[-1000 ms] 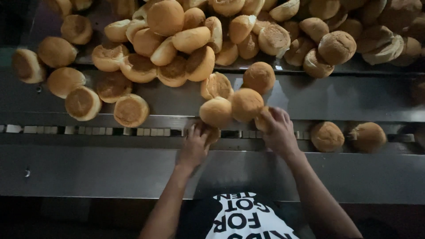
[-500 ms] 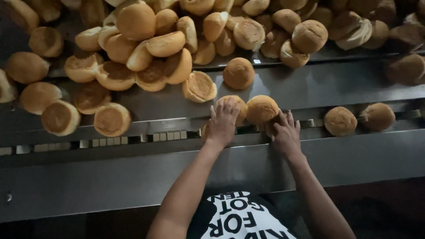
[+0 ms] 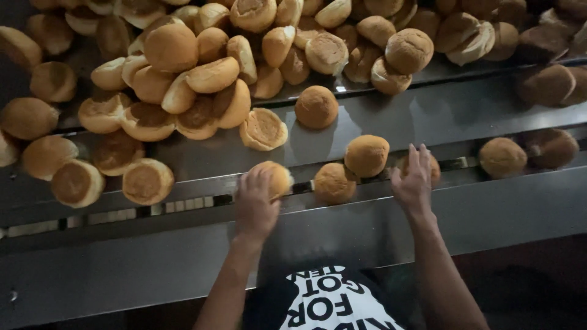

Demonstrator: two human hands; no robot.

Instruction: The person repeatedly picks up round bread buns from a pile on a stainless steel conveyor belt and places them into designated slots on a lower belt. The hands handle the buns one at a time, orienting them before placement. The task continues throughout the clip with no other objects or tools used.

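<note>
Both your bare forearms reach forward, well apart. Your left hand [image 3: 255,205] is cupped, fingers curled over and closed, palm down. Your right hand [image 3: 414,182] lies flatter, fingers stretched forward together, wrist straight.

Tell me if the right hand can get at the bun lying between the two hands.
Probably yes: the bun lies just left of the right hand on the same metal ledge, with nothing between them.

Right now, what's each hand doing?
Left hand: closed over a bun, gripping it.
Right hand: open, fingers spread, resting on another bun, not gripped.
</note>
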